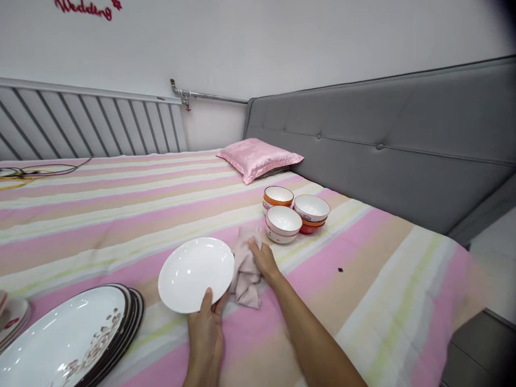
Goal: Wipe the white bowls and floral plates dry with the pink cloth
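Note:
A plain white plate (193, 271) is held up over the bed by my left hand (205, 328), thumb on its near rim and fingers beneath. My right hand (264, 260) grips a crumpled pinkish-beige cloth (245, 277), which hangs beside the plate's right edge. Just beyond that hand stand several stacked bowls, among them a white bowl with a red rim (284, 219), an orange bowl (278, 195) and another white bowl (312, 206).
A stack of large oval plates (52, 333) with dark rims lies at the lower left, with smaller dishes (14, 320) beside it. Farther back are a pink pillow (260, 156), a grey headboard (382, 118) and coiled cables (36, 171). Striped bedding (133, 209) covers the bed.

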The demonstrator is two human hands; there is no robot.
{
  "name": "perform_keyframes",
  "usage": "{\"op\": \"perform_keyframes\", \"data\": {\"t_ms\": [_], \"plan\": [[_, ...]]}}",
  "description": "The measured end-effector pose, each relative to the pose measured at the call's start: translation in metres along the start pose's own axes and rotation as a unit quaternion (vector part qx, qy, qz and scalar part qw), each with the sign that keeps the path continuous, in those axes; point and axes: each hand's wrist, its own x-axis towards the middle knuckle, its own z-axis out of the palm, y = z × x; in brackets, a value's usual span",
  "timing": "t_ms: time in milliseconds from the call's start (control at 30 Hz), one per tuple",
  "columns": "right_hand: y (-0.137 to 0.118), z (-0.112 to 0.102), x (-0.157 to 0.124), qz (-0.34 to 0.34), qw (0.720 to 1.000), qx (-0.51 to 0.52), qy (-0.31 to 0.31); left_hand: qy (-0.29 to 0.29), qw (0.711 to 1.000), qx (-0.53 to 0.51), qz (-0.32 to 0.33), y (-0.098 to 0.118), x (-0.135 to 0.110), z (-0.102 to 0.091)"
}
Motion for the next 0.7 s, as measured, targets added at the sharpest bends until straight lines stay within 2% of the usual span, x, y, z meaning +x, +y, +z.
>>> {"op": "perform_keyframes", "data": {"t_ms": [100,200,367,700], "plan": [[0.028,-0.004,0.003,0.002,1.000,-0.025,-0.019,-0.007,1.000,0.014,0.015,-0.010,0.006,0.002],[0.038,-0.007,0.005,-0.008,0.999,-0.035,-0.032,-0.020,0.999,0.021,0.020,-0.019,0.009,0.004],[0.035,-0.013,0.002,-0.016,0.998,-0.052,-0.037,-0.033,0.999,0.030,0.017,-0.022,0.006,0.006],[0.017,-0.022,-0.024,0.008,0.993,-0.113,-0.024,-0.013,0.996,0.047,-0.076,-0.001,-0.006,0.014]]}}
